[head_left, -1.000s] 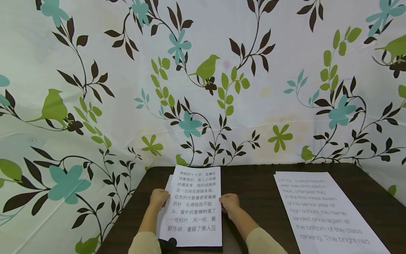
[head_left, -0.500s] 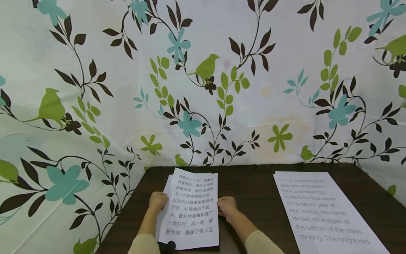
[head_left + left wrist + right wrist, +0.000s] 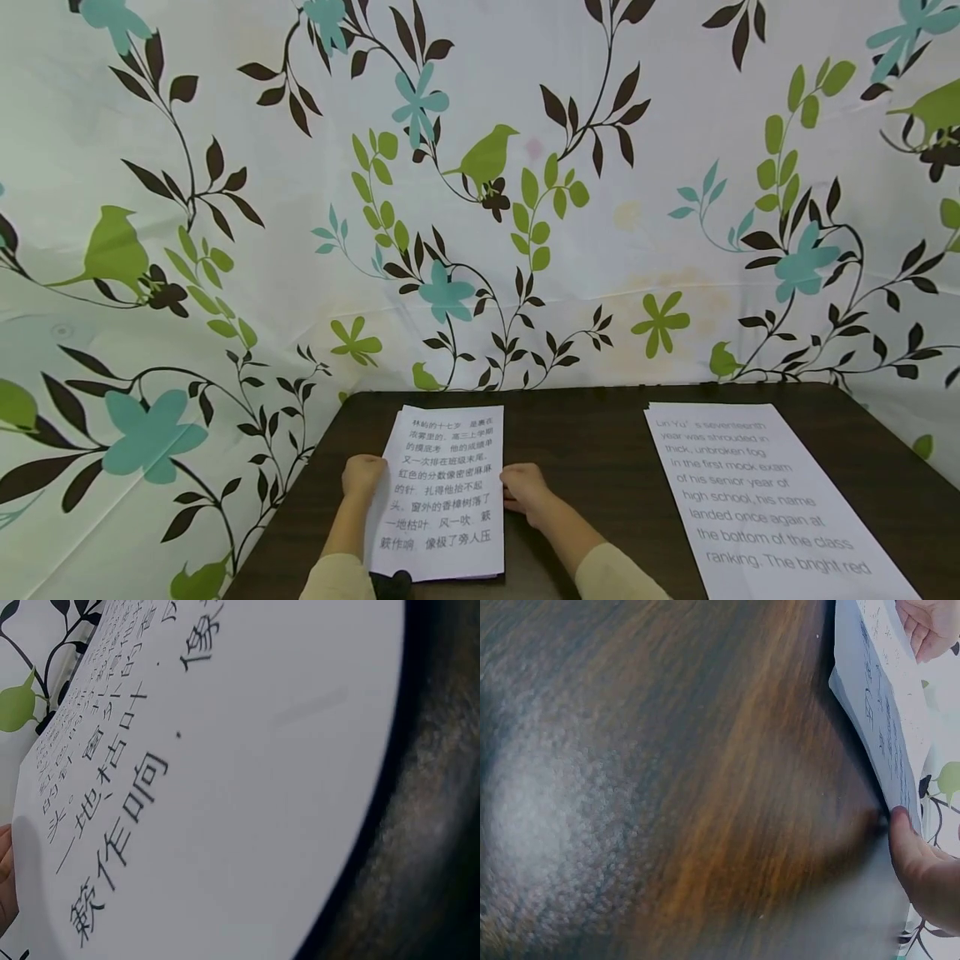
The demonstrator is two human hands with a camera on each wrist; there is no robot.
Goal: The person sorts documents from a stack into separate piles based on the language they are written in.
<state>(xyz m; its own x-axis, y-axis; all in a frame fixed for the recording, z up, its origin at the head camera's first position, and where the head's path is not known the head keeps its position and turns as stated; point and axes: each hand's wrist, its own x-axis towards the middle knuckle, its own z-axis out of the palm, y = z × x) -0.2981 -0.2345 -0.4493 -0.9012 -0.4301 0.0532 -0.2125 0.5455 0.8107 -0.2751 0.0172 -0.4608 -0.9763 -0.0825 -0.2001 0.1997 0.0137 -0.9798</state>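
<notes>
A stack of white paper sheets (image 3: 442, 500) printed with Chinese text lies on the left part of the dark table, its edges nearly lined up. My left hand (image 3: 363, 477) holds its left edge, with the fingers curled there. At the opposite edge, my right hand (image 3: 527, 487) pinches the sheets. The right wrist view shows the right thumb (image 3: 904, 840) against the paper's side, while the other fingers are mostly hidden. Printed text fills the left wrist view on the top sheet (image 3: 247, 787), with a bit of the left hand (image 3: 6, 877) at the border.
Another stack of white sheets (image 3: 772, 508) with English text lies on the right of the brown wooden table (image 3: 592, 433). A small black object (image 3: 392, 586) sits by the left stack's near edge. A floral cloth (image 3: 480, 208) hangs behind the table.
The top sheets, earlier offset and sticking up past those beneath, have come down and left to line up with the stack. Both hands have shifted slightly left with them.
</notes>
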